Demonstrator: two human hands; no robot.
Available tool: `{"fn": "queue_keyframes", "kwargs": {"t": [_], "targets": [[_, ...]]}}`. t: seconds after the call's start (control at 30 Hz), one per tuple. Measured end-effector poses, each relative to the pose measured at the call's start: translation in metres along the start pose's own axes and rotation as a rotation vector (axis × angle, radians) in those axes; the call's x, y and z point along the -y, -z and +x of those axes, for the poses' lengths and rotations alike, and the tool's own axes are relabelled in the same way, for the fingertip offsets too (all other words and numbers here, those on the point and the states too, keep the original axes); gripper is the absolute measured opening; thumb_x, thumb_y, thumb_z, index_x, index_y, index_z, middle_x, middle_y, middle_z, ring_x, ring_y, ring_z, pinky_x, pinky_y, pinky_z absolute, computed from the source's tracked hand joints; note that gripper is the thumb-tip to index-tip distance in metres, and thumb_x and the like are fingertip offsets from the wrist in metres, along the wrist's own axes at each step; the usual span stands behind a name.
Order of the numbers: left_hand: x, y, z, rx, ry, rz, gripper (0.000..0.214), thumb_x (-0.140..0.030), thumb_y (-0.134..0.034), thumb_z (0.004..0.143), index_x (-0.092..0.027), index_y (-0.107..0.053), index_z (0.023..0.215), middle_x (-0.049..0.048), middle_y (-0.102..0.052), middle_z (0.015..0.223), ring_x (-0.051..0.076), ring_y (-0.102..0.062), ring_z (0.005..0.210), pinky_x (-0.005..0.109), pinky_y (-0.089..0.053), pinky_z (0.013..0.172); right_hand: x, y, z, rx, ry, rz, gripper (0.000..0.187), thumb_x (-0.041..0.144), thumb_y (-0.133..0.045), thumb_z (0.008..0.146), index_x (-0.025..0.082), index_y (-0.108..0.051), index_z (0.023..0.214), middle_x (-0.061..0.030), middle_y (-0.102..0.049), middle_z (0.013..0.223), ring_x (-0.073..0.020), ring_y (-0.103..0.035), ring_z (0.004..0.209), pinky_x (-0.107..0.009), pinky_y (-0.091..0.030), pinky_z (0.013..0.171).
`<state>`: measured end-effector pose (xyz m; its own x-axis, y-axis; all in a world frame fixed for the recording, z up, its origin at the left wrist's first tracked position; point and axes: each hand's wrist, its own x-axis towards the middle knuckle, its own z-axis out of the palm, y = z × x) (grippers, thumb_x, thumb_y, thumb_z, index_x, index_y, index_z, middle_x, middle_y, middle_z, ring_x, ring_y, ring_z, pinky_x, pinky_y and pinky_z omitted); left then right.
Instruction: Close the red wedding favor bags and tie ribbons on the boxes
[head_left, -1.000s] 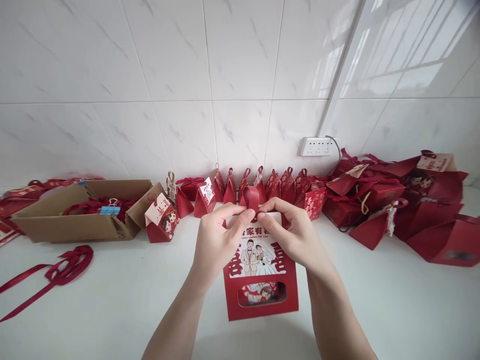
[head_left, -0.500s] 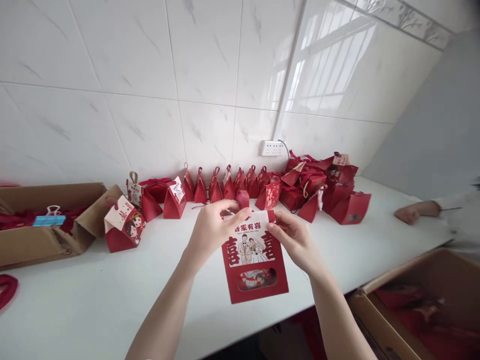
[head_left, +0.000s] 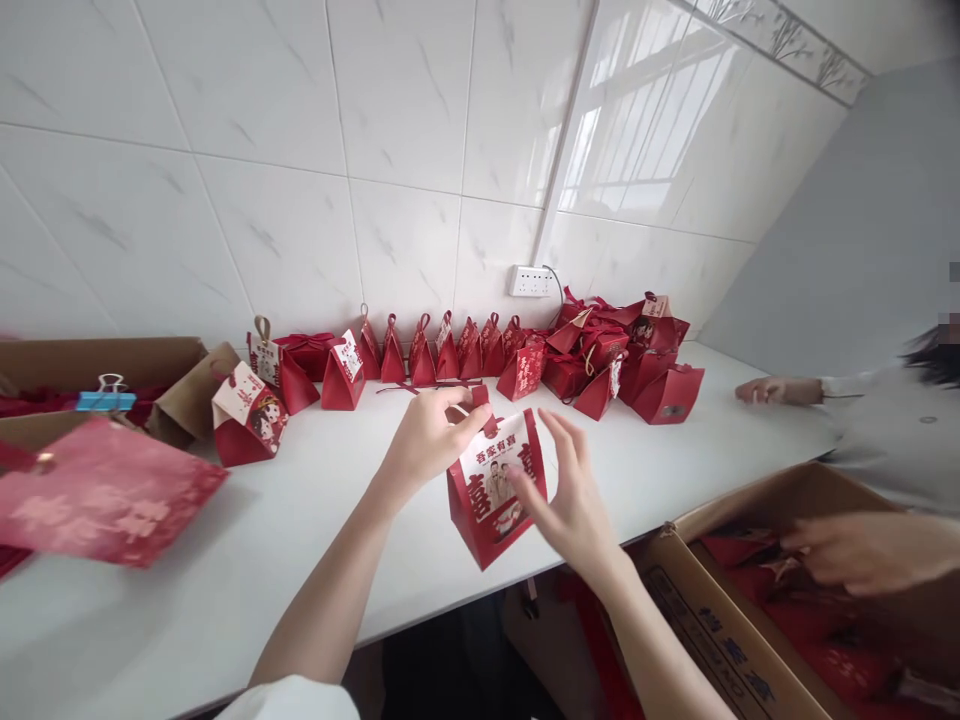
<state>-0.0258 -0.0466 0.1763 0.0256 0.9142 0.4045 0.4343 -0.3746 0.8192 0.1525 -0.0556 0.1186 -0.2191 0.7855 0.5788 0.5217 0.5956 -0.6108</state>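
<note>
A red gift box [head_left: 491, 490] with a cartoon bridal couple on its white front stands on the white counter [head_left: 315, 540]. My left hand [head_left: 431, 435] pinches the ribbon loop at its top. My right hand [head_left: 566, 490] hovers just off the box's right side, fingers spread, holding nothing. A row of small red gift boxes [head_left: 442, 352] lines the tiled wall behind.
A pile of red boxes [head_left: 622, 360] sits at the back right below a wall socket [head_left: 529, 281]. A cardboard carton [head_left: 97, 385] with a blue clip stands left. A blurred red sheet [head_left: 105, 495] is at left. Another person's hands [head_left: 855, 550] reach into a carton [head_left: 720, 630] at right.
My right hand has let go of the box and opened beside it. The box turned and tilted. The view swung right; another person's hands and a red sheet came into view.
</note>
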Motion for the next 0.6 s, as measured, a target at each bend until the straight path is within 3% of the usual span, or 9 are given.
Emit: {"fn": "queue_keyframes", "kwargs": {"t": [0.1, 0.17, 0.27, 0.33, 0.4, 0.47, 0.53, 0.6], "targets": [[-0.001, -0.005, -0.01, -0.074, 0.053, -0.051, 0.017, -0.031, -0.055, 0.082, -0.017, -0.062, 0.075, 0.0022, -0.067, 0.076, 0.016, -0.065, 0.07, 0.025, -0.051, 0.062, 0.008, -0.02, -0.019, 0.132, 0.095, -0.049, 0.083, 0.039, -0.064, 0.079, 0.025, -0.017, 0.145, -0.0181, -0.024, 0.146, -0.0368, -0.027, 0.138, -0.057, -0.036, 0.105], [-0.003, -0.007, -0.017, -0.115, 0.084, -0.132, 0.012, -0.028, -0.055, 0.082, -0.018, -0.061, 0.086, 0.0006, -0.064, 0.077, 0.015, -0.065, 0.07, 0.023, -0.053, 0.058, 0.01, -0.029, -0.025, 0.168, 0.085, -0.022, 0.082, 0.033, -0.062, 0.079, 0.023, -0.016, 0.145, -0.0202, -0.022, 0.148, -0.0386, -0.028, 0.137, -0.058, -0.04, 0.101], [-0.009, -0.007, -0.022, -0.156, 0.073, -0.167, 0.017, -0.024, -0.055, 0.081, -0.02, -0.059, 0.096, -0.0018, -0.057, 0.075, 0.013, -0.063, 0.067, 0.021, -0.054, 0.054, 0.011, -0.031, -0.025, 0.203, 0.005, 0.098, 0.06, 0.025, -0.054, 0.083, 0.019, -0.03, 0.138, -0.0196, -0.047, 0.132, -0.0321, -0.053, 0.118, -0.048, -0.051, 0.089], [-0.014, -0.004, -0.021, -0.134, 0.038, -0.135, 0.01, -0.025, -0.055, 0.081, -0.019, -0.06, 0.087, -0.002, -0.055, 0.073, 0.012, -0.063, 0.067, 0.021, -0.055, 0.056, 0.012, -0.026, -0.023, 0.214, -0.065, 0.167, 0.046, 0.024, -0.052, 0.083, 0.017, -0.042, 0.127, -0.0143, -0.061, 0.112, -0.0264, -0.064, 0.097, -0.042, -0.055, 0.08], [-0.017, -0.002, -0.019, -0.092, 0.025, -0.146, 0.012, -0.029, -0.057, 0.082, -0.018, -0.06, 0.081, -0.0006, -0.057, 0.077, 0.012, -0.063, 0.068, 0.022, -0.056, 0.058, 0.011, -0.019, -0.022, 0.215, -0.125, 0.213, 0.035, 0.025, -0.053, 0.081, 0.017, -0.049, 0.115, -0.01, -0.067, 0.099, -0.0236, -0.066, 0.084, -0.038, -0.056, 0.075], [-0.017, -0.001, -0.021, -0.08, 0.028, -0.187, 0.017, -0.033, -0.058, 0.083, -0.018, -0.06, 0.09, 0.0012, -0.061, 0.082, 0.013, -0.066, 0.072, 0.024, -0.058, 0.061, 0.007, -0.011, -0.023, 0.238, -0.172, 0.275, 0.032, 0.029, -0.056, 0.08, 0.017, -0.052, 0.109, -0.0082, -0.069, 0.094, -0.0231, -0.068, 0.081, -0.036, -0.057, 0.073], [-0.011, -0.001, -0.033, -0.142, -0.022, -0.139, 0.028, -0.035, -0.059, 0.084, -0.017, -0.056, 0.105, 0.0043, -0.065, 0.09, 0.016, -0.067, 0.082, 0.028, -0.059, 0.072, 0.0, -0.002, -0.025, 0.245, -0.246, 0.332, 0.035, 0.037, -0.06, 0.077, 0.018, -0.055, 0.105, -0.0081, -0.071, 0.092, -0.0246, -0.069, 0.08, -0.035, -0.058, 0.07], [0.001, 0.002, -0.056, -0.251, -0.13, 0.092, 0.031, -0.033, -0.057, 0.086, -0.017, -0.053, 0.113, 0.0087, -0.065, 0.103, 0.019, -0.063, 0.102, 0.034, -0.055, 0.089, -0.011, 0.008, -0.028, 0.188, -0.374, 0.324, 0.039, 0.046, -0.064, 0.07, 0.019, -0.058, 0.097, -0.0089, -0.072, 0.09, -0.0276, -0.07, 0.079, -0.034, -0.058, 0.063]]}}
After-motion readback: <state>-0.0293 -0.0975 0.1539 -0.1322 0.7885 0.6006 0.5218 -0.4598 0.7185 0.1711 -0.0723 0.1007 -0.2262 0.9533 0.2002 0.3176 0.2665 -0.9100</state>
